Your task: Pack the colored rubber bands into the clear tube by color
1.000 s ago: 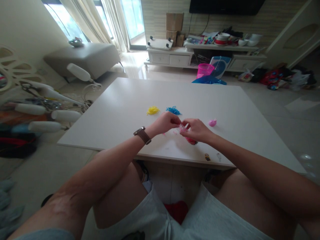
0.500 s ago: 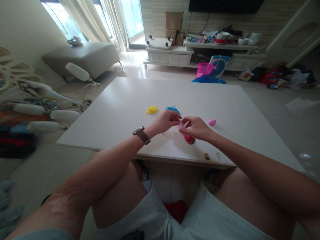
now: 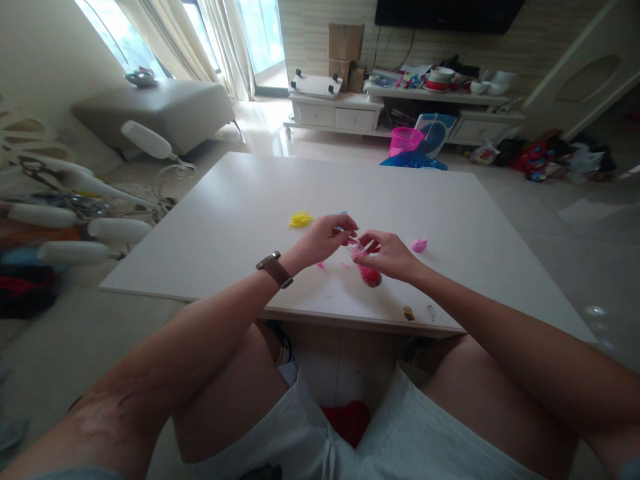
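Over the white table (image 3: 240,220), my right hand (image 3: 393,255) is closed around a clear plastic container with pink and red pieces inside (image 3: 370,275). The container tilts, its clear mouth towards my left hand; I cannot tell whether it is a bottle or a bag. My left hand (image 3: 330,235) has its fingers bent together at that mouth, with a bit of pink by the fingertips. Behind the left hand, a pile of blue strands (image 3: 343,213) is mostly hidden. A heap of yellow strands (image 3: 301,219) lies left of it. Small pink scraps (image 3: 321,265) lie below the left wrist.
A round pink bundle (image 3: 419,245) rests right of my right hand. Near the front edge lie a small yellow-and-dark piece (image 3: 409,313) and a small clear piece (image 3: 431,313). Beyond the table stand a pink basket (image 3: 404,141) and a white cabinet (image 3: 333,113).
My left hand has come further over the blue strands, hiding most of them. The container stays in my right hand, its clear mouth showing more. The whole view has shifted slightly.
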### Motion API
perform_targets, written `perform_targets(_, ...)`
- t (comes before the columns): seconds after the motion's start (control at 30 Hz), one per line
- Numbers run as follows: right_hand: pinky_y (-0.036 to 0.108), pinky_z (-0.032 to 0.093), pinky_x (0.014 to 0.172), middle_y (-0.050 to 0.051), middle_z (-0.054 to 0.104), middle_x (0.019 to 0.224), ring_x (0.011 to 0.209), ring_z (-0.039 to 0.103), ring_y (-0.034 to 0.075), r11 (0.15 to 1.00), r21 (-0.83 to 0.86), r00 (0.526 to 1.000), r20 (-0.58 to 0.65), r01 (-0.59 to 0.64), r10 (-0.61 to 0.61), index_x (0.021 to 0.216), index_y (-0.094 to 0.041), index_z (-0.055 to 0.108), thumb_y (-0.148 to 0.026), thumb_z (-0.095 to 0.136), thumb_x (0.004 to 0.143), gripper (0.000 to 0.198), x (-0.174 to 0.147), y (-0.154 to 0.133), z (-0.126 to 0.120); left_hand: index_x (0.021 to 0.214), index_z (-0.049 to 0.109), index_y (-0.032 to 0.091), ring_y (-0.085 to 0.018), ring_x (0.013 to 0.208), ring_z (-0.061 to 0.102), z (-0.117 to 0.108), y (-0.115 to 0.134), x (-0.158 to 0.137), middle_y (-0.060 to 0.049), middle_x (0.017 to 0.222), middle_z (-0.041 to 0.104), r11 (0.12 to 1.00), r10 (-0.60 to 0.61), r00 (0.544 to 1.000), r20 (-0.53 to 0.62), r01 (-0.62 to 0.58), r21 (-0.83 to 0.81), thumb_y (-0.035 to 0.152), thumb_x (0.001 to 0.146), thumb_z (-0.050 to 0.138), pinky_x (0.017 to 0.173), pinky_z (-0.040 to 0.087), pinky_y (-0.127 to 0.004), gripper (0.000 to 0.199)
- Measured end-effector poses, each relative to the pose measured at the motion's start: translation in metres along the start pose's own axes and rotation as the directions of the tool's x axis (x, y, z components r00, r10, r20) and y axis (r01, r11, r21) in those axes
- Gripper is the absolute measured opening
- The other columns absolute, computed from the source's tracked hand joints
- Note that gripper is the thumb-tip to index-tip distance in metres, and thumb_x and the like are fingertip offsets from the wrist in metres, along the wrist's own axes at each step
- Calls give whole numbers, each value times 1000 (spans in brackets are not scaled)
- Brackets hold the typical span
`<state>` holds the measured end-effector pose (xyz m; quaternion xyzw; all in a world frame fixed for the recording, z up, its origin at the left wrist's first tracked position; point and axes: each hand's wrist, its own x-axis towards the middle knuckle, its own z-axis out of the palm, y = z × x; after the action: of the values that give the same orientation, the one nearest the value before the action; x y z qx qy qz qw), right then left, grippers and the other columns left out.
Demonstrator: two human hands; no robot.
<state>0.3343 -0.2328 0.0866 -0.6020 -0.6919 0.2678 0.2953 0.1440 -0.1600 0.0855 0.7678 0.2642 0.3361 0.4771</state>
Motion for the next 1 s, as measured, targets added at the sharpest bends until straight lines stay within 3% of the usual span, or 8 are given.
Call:
perform_targets(0.23, 31, 57, 74, 3, 73, 91, 79, 69, 18, 999, 41, 1000, -15, 24, -23, 92, -19, 69, -27, 76, 69, 26, 0, 0, 0, 90, 66, 12, -17, 83, 72, -6, 4, 2, -7, 85, 72, 998, 43, 999, -24, -42, 36, 10, 81, 61, 76, 58, -28, 10)
perform_targets(0.4, 32, 59, 74, 3, 71, 94, 83, 69, 18, 984, 158, 984, -169, 80, -53, 93, -20, 64, -29, 75, 69, 28, 2, -3, -2, 92, 67, 13, -14, 75, 69, -28, -7, 9, -7, 86, 72, 981, -19, 993, -114, 41, 191, 12, 81, 56, 66, 54, -25, 16)
perform_targets(0.53, 32, 59, 71, 2, 70, 90, 82, 69, 19, 973, 230, 977, -215, 35, 16, 90, -20, 60, -29, 78, 65, 32, 5, 0, -6, 90, 72, 14, -14, 71, 65, -51, -29, 11, -4, 80, 72, 845, -188, 982, 24, 149, 514, 18, 76, 63, 65, 48, -24, 17)
perform_targets(0.7, 33, 59, 71, 2, 70, 90, 81, 69, 19, 975, 223, 978, -206, 16, 31, 89, -20, 60, -29, 78, 64, 31, 6, 4, -8, 83, 75, 16, -14, 69, 62, -60, -53, 4, -3, 83, 74, 654, -466, 854, 231, 156, 740, 25, 65, 75, 61, 43, -22, 20)
perform_targets(0.8, 33, 59, 71, 2, 70, 90, 81, 70, 19, 974, 226, 982, -185, 16, 27, 89, -20, 60, -29, 78, 65, 31, 6, 4, -7, 84, 75, 17, -15, 69, 62, -54, -61, -1, -4, 85, 74, 605, -495, 827, 265, 110, 789, 27, 63, 78, 59, 41, -22, 23)
perform_targets(1.0, 33, 59, 74, 2, 70, 91, 83, 69, 19, 984, 175, 981, -192, 42, -8, 89, -20, 61, -29, 78, 67, 29, 4, 5, -7, 82, 75, 16, -17, 71, 62, -37, -66, -7, -7, 83, 74, 612, -425, 874, 237, 85, 786, 31, 63, 79, 61, 41, -24, 25)
